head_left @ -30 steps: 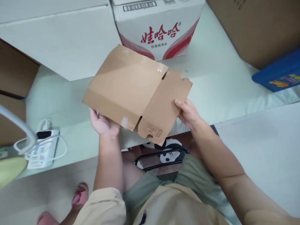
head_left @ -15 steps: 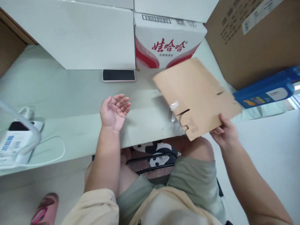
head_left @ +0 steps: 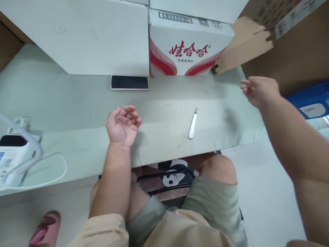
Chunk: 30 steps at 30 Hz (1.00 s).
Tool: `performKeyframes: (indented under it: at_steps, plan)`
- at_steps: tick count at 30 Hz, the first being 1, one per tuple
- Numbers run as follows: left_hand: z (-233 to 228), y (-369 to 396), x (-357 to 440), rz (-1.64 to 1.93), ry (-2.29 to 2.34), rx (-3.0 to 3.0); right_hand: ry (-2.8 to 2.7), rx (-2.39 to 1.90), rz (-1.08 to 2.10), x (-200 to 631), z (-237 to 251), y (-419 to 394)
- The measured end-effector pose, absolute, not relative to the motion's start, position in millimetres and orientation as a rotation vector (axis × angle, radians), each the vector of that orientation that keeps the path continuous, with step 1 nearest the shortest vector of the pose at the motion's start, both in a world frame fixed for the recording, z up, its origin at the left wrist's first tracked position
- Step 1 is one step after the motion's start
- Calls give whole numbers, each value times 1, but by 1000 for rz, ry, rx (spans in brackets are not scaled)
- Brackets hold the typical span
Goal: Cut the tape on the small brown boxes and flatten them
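My left hand rests palm up over the table with its fingers loosely bent, and nothing lies in it. Out to the right, my right hand is raised with half-curled fingers and holds nothing visible. Beyond it, a piece of folded brown cardboard leans in the gap between the white and red water carton and a large brown carton. That hand is apart from the cardboard. A white utility knife lies on the table between my hands.
A phone lies at the foot of a large white box. At the left, a white device with a cable sits on the pale table. A blue container stands at the right. Small dark scraps dot the tabletop.
My right hand has carried the cardboard away to the back right and let go of it beside the water carton. The utility knife is now uncovered. My left hand has hardly moved.
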<state>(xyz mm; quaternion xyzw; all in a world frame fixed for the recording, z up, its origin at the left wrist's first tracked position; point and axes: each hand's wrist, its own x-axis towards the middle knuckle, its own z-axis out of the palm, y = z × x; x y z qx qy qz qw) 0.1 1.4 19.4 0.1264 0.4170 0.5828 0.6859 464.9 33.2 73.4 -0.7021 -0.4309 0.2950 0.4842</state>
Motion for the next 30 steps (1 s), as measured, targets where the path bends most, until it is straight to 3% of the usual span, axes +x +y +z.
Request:
performKeyframes:
  at_steps: [6, 14, 21, 25, 30]
  plan:
    - [25, -1, -14, 1348, 899, 287, -842, -1851, 990, 374, 59, 0]
    - [37, -19, -35, 1504, 747, 232, -1183, -1855, 1178, 275, 55, -3]
    - [44, -29, -73, 1624, 700, 93, -1701, -1639, 1363, 133, 57, 28]
    - [49, -35, -101, 1718, 593, -27, -2108, -1415, 1263, 43, 64, 47]
    - [48, -38, -128, 1766, 591, -95, -2458, -1139, 883, -59, 80, 81]
